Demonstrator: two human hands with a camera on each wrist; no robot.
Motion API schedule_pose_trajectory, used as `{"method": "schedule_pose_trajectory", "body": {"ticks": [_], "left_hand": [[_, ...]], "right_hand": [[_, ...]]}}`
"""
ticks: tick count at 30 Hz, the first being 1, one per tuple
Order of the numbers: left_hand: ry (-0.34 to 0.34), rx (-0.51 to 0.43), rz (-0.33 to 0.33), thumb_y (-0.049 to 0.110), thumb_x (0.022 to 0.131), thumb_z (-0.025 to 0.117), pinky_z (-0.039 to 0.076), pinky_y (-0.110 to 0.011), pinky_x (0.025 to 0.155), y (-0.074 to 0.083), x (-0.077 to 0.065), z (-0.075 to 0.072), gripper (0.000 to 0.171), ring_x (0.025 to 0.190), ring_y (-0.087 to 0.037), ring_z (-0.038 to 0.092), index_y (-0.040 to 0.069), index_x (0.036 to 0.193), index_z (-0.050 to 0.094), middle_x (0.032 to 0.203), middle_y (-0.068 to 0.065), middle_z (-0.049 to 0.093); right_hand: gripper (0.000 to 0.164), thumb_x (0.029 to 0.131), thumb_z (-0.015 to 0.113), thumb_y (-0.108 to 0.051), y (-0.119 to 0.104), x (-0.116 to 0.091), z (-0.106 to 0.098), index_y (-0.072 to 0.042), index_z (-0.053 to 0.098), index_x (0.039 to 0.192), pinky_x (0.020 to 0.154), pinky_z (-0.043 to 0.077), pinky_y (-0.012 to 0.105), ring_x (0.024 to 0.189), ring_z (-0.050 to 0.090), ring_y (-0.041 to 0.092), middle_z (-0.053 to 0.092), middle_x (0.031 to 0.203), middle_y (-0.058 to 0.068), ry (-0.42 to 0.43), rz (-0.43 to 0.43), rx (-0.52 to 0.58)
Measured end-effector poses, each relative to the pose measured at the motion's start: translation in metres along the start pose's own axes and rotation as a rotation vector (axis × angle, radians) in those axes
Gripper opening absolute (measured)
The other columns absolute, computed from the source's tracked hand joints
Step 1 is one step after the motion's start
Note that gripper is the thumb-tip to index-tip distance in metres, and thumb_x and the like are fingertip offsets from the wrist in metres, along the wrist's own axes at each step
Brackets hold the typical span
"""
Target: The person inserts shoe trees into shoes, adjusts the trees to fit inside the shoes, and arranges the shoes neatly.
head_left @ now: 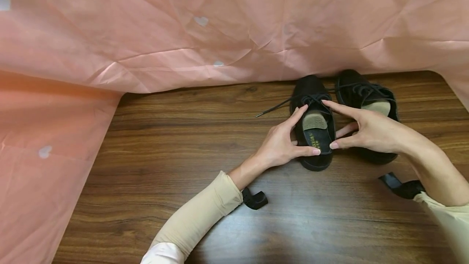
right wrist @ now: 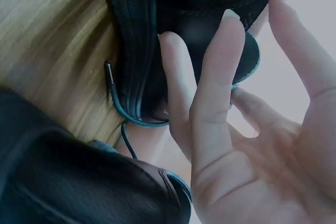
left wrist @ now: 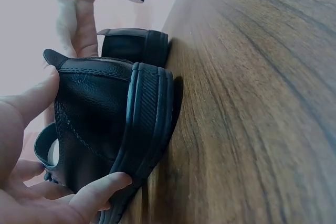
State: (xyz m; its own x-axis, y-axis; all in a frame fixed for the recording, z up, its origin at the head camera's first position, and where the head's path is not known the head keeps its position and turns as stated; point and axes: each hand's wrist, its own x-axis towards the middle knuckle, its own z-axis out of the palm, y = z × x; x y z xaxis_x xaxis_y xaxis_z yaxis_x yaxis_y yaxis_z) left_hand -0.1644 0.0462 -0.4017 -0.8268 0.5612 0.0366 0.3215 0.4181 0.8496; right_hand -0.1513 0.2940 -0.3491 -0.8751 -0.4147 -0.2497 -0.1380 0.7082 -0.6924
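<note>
A black lace-up shoe (head_left: 312, 93) stands on the wood-grain surface, toe away from me, with a beige pad and gold lettering inside. My left hand (head_left: 280, 144) holds its left side, thumb at the heel rim and index finger by the laces. In the left wrist view, another finger touches the sole's edge. From the other side my right hand (head_left: 373, 127) holds the same shoe, thumb at the rim, index finger near the laces. Its other fingers lie along the upper in the right wrist view. A second black shoe (head_left: 353, 86) stands just right, partly hidden by my right hand.
A loose shoelace (head_left: 272, 108) trails left from the held shoe. Pink cloth (head_left: 234, 23) with pale hearts rises behind the wooden surface (head_left: 176, 150) and along its left side. Black curved pieces (head_left: 255, 199) stick out at both wrists.
</note>
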Motion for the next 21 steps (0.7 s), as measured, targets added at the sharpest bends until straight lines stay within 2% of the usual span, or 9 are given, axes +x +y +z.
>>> {"method": "schedule_pose_trajectory", "body": {"ticks": [2,4,6,10,13,16,18,21], "left_hand": [[-0.005,0.009,0.002,0.043,0.074,0.087,0.035,-0.026,0.111,0.001,0.003,0.002,0.105,0.142,-0.011,0.032,0.038,0.158,0.024,0.162,-0.002,0.025],[-0.008,0.016,-0.001,0.044,0.075,0.087,0.033,-0.026,0.112,0.002,0.005,0.003,0.104,0.142,-0.01,0.031,0.038,0.158,0.024,0.162,-0.001,0.024],[-0.012,0.017,-0.011,0.044,0.075,0.086,0.035,-0.025,0.11,0.003,0.008,0.005,0.104,0.135,-0.008,0.043,0.039,0.158,0.023,0.162,0.002,0.023],[-0.007,0.028,-0.017,0.045,0.075,0.086,0.038,-0.021,0.106,0.005,0.012,0.008,0.103,0.126,-0.007,0.052,0.038,0.157,0.024,0.162,0.003,0.023],[0.003,0.044,-0.014,0.045,0.076,0.085,0.04,-0.02,0.103,0.006,0.014,0.011,0.102,0.121,-0.006,0.056,0.036,0.158,0.025,0.162,0.003,0.024],[0.012,0.056,-0.024,0.047,0.076,0.085,0.042,-0.018,0.098,0.007,0.015,0.013,0.101,0.099,-0.002,0.063,0.037,0.157,0.026,0.161,0.004,0.025],[0.008,0.053,-0.03,0.047,0.076,0.085,0.043,-0.017,0.092,0.008,0.015,0.015,0.101,0.08,0.0,0.063,0.038,0.157,0.026,0.161,0.005,0.025],[0.002,0.065,-0.032,0.05,0.076,0.084,0.042,-0.016,0.092,0.011,0.017,0.017,0.101,0.074,0.001,0.061,0.039,0.157,0.025,0.162,0.006,0.024]], "right_hand": [[0.105,0.079,0.085,-0.032,0.001,-0.001,-0.003,-0.03,0.018,0.16,0.067,0.051,0.025,0.091,0.072,0.01,0.057,0.136,0.026,0.001,0.005,0.001],[0.106,0.079,0.085,-0.032,0.002,-0.001,-0.005,-0.03,0.018,0.16,0.067,0.052,0.025,0.09,0.072,0.01,0.06,0.131,0.026,-0.002,0.018,-0.002],[0.106,0.079,0.085,-0.031,0.003,-0.001,-0.007,-0.028,0.017,0.161,0.068,0.053,0.025,0.09,0.072,0.01,0.058,0.132,0.028,-0.009,0.025,0.01],[0.107,0.079,0.085,-0.027,0.005,-0.002,-0.01,-0.025,0.016,0.161,0.068,0.056,0.026,0.088,0.072,0.011,0.064,0.122,0.028,-0.025,0.039,0.04],[0.107,0.079,0.085,-0.023,0.007,-0.002,-0.012,-0.023,0.015,0.161,0.066,0.057,0.028,0.086,0.072,0.01,0.064,0.121,0.029,-0.031,0.039,0.057],[0.107,0.079,0.085,-0.022,0.008,-0.001,-0.014,-0.021,0.017,0.161,0.067,0.057,0.025,0.086,0.072,0.009,0.058,0.128,0.033,-0.023,0.014,0.033],[0.107,0.078,0.086,-0.024,0.009,-0.001,-0.016,-0.02,0.017,0.161,0.068,0.055,0.022,0.087,0.072,0.008,0.055,0.132,0.034,-0.019,0.003,-0.002],[0.108,0.078,0.086,-0.025,0.011,-0.003,-0.018,-0.018,0.018,0.161,0.069,0.054,0.02,0.087,0.072,0.008,0.055,0.132,0.033,-0.015,0.004,-0.033]]}}
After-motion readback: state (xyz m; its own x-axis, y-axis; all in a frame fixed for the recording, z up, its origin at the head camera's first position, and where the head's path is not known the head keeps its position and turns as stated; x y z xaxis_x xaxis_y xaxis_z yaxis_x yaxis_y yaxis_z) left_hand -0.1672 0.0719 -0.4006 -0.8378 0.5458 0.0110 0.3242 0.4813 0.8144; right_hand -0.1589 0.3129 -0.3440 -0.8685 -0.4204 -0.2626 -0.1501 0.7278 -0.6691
